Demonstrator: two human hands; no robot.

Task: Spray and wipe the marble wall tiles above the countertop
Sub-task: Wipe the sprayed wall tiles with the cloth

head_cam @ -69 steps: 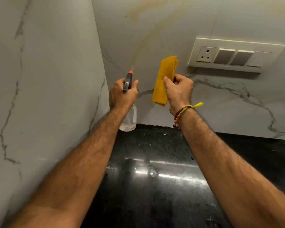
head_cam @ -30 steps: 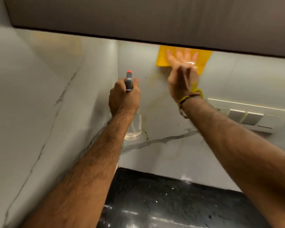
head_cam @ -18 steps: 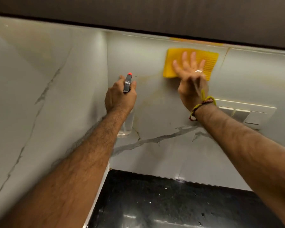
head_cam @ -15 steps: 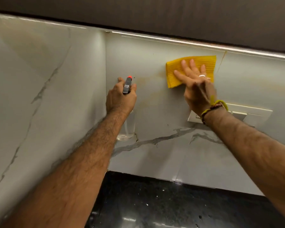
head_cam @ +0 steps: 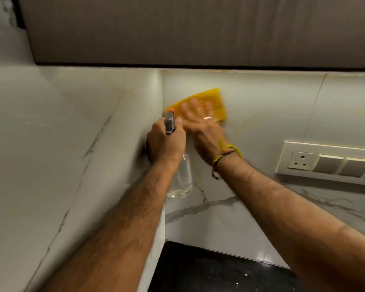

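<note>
My right hand [head_cam: 200, 127] presses the cloth [head_cam: 200, 104] flat-fingered against the wall tiles [head_cam: 272, 114] near the corner. My left hand [head_cam: 164, 144] grips the spray bottle [head_cam: 179, 178]. Lower tiles appear unwiped.

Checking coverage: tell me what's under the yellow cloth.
The flat yellow ribbed cloth lies against the pale marble wall tile, pressed by the right hand. The tile patch beneath is hidden.
</note>
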